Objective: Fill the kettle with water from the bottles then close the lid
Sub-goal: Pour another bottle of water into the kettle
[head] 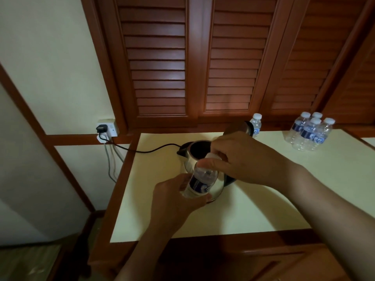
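A steel kettle (189, 159) stands on the cream tabletop (253, 205) with its lid (239, 127) swung up and its dark mouth showing. In front of it, my left hand (174, 197) grips the body of a small clear water bottle (199, 183) with a blue label, tilted toward the kettle. My right hand (241, 159) pinches the bottle's white cap (213, 156) between thumb and fingers. Much of the kettle's right side is hidden behind my hands.
One capped bottle (256, 124) stands behind the kettle, and several more bottles (310, 132) cluster at the back right. The kettle's black cord (146, 150) runs left to a wall socket (107, 128). Louvred wooden doors (203, 57) back the table.
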